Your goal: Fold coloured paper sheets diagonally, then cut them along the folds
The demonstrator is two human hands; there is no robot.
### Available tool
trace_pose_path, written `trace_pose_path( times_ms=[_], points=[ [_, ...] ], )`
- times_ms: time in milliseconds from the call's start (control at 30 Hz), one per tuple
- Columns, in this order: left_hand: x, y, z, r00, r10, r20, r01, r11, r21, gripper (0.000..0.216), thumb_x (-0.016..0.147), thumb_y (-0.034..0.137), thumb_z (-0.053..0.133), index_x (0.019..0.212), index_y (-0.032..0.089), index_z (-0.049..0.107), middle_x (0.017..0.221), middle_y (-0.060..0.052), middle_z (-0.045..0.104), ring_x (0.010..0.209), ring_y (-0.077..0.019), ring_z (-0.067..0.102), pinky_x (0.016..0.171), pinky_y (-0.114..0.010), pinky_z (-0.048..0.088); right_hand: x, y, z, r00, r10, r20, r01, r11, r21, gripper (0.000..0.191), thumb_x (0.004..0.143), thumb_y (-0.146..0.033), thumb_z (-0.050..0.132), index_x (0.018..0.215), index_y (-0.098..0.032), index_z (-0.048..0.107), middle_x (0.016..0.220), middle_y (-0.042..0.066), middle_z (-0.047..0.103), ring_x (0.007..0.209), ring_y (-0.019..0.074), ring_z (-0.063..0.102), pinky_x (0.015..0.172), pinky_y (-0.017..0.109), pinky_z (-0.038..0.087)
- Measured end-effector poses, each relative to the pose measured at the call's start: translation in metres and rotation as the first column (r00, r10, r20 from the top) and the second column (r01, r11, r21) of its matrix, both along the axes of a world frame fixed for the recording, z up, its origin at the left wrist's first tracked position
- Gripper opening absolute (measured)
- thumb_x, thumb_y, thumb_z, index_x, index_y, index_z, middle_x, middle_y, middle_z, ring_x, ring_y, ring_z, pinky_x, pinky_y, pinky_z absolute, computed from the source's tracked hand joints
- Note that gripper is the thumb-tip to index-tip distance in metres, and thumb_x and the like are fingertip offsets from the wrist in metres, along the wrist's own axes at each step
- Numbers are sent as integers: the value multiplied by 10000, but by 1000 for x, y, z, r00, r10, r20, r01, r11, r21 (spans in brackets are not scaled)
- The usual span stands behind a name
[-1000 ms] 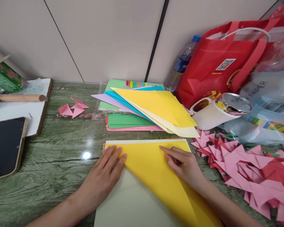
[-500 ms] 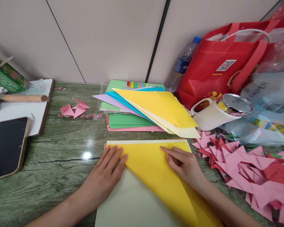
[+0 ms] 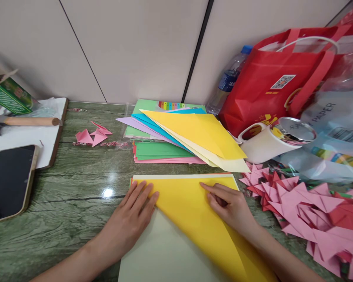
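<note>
A yellow sheet of paper (image 3: 188, 213) is folded over diagonally, its upper edge close to the top of a stack of pale paper (image 3: 164, 250). My left hand (image 3: 138, 211) lies on the sheet's upper left corner with its fingers stretched out and slightly spread. On the upper right part, my right hand (image 3: 228, 203) touches the yellow paper with its index fingertip near the top edge. That index finger is extended, the others loosely bent, and no paper shows gripped between them. The sheet's lower right runs beneath my right forearm.
Folded coloured sheets (image 3: 191, 131) lie on paper packs behind the stack. Pink and red folded pieces (image 3: 314, 211) heap at right, near a white mug (image 3: 259, 145), a red bag (image 3: 261, 82) and a bottle (image 3: 228, 80). At left are a phone (image 3: 11, 182) and a hammer (image 3: 29, 121).
Both hands and the yellow paper look the same as before. Only the whole view has shifted very slightly.
</note>
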State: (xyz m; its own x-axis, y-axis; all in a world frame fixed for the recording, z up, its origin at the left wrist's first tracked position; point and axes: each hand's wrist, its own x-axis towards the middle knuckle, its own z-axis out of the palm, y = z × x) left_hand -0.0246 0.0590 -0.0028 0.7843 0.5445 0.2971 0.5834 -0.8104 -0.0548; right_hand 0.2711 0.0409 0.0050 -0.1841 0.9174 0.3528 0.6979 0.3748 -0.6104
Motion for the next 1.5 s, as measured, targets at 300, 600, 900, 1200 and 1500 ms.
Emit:
trace_pose_path(
  times_ms=[300,600,900,1200,1500],
  points=[
    [3,1,2,1000,8,29,-9,999,43,351,912,119,454,1253,52,498,1285,-195,551,1327,-352,330,1029,-530,398,0,0,0,1000,4,1,-4,1000,3,290,845,-127,472,1040,-121,686,554,-34,453,430,77,416,410,188,358],
    [3,0,0,999,7,37,-8,999,39,358,909,130,471,1258,56,491,1295,-193,544,1332,-354,318,1036,-534,392,1,0,0,1000,10,-4,-10,1000,10,285,852,-122,475,1048,-112,682,553,-39,450,431,71,412,410,181,354],
    [4,1,1,998,17,59,-20,999,40,349,911,127,461,1252,71,501,1281,-177,563,1331,-331,332,1038,-513,398,1,0,-1,1000,11,-5,-11,1000,11,284,841,-103,483,1044,-100,681,560,-40,453,436,70,413,415,180,354],
    [5,0,5,998,38,46,-39,999,34,326,926,136,419,1224,94,546,1277,-155,571,1329,-313,347,1056,-504,370,1,0,-2,1000,14,8,-14,1000,15,289,829,-88,482,1040,-94,679,572,-39,449,444,70,414,426,178,364],
    [5,0,3,997,64,-45,-63,998,20,323,926,188,429,1177,74,597,1254,-158,579,1254,-366,420,1007,-509,397,1,1,-3,999,27,41,-27,999,21,283,829,-94,478,1026,-82,681,573,-29,465,449,74,425,432,181,370]
  ],
)
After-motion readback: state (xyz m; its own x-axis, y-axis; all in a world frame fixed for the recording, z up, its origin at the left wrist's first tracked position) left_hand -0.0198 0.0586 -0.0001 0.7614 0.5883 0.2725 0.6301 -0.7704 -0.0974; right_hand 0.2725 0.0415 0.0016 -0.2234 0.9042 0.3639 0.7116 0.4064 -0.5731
